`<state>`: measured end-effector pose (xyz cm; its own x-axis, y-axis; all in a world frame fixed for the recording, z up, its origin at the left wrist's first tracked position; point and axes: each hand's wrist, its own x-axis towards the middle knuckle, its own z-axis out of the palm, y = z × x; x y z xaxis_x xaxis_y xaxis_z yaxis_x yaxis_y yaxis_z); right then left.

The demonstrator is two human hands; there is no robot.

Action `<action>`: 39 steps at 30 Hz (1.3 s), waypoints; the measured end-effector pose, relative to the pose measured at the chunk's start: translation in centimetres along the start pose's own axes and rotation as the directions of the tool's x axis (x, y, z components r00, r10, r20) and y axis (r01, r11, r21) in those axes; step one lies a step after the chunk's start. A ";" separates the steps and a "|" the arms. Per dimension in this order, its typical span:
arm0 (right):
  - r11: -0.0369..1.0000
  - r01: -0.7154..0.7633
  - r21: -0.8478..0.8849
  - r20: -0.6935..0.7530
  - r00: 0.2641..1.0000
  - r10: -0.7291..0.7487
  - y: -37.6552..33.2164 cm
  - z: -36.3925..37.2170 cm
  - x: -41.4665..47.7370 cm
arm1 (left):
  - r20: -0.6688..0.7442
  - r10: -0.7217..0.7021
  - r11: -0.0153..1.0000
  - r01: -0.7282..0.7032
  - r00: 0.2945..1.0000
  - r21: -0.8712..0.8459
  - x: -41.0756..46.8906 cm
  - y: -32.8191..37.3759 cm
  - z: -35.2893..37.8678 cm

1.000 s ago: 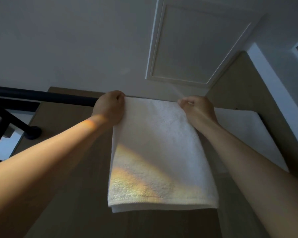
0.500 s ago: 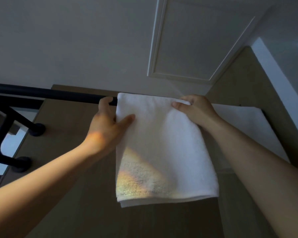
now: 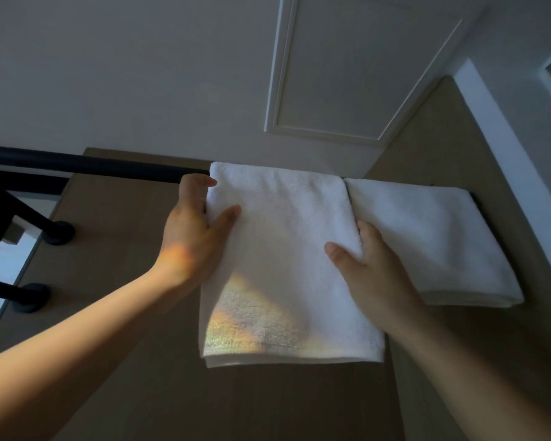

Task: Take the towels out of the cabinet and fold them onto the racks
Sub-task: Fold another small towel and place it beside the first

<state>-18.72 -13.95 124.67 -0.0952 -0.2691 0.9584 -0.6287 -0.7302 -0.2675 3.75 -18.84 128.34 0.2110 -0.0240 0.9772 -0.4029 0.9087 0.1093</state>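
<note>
Towel: a white folded towel (image 3: 287, 243) hangs over the black rack bar (image 3: 77, 165) and drapes down the front. The bottom edge is doubled, so two layers show there. It sits pretty square on the bar.
Left hand: the left hand (image 3: 194, 230) grips the towel's left edge near the top. The thumb lies on the front face and the other fingers curl round the edge, out of sight behind, right where the bare bar ends.
Right hand: the right hand (image 3: 372, 268) grips the right edge a bit lower down. The thumb is flat across the front and the fingers are tucked behind the cloth, next to the neighbouring towel.
Second towel: a second towel (image 3: 427, 237), also white and folded, hangs on the same bar just to the right. The top corners meet or near enough, can't tell if they overlap.
Rack: the bar runs off the left edge of the view. Below it there's more black tubing with round wall mounts (image 3: 58, 233) fixed to the wood panel (image 3: 109, 297).
Light: a rainbowy sun patch (image 3: 255, 326) sits on the lower left of the held towel, with a bit on the left wrist too.
Above: pale surface with a framed white panel (image 3: 363, 68).
</note>
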 end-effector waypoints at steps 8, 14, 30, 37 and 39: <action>0.989 -0.131 0.064 -0.080 0.987 0.136 -1.2 0.3 2.6 | 0.017 0.109 0.991 -0.110 0.994 0.081 1.5 0.4 0.0; 0.995 -0.070 -0.077 -0.175 0.983 0.056 -2.8 -0.4 8.4 | 0.033 0.051 0.981 -0.056 0.998 0.184 6.7 1.3 1.3; 0.994 0.010 -0.110 -0.247 0.968 -0.036 -0.6 0.2 8.6 | -0.023 0.063 0.971 -0.056 0.998 0.231 1.4 -0.4 0.9; 0.995 0.052 -0.085 -0.269 0.960 -0.073 -0.3 0.8 8.2 | 0.540 -0.297 0.885 0.439 0.788 -0.154 0.7 -1.8 -0.4; 0.995 0.068 -0.075 -0.272 0.958 -0.087 -0.1 0.9 7.7 | 0.556 -0.246 0.889 0.413 0.794 -0.196 0.3 -1.8 -0.3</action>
<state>-18.70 -16.53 132.03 -0.2470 -0.0237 0.9687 -0.6901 -0.6975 -0.1930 4.84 -20.40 128.41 -0.2281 -0.4747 0.8501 -0.0963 0.8798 0.4654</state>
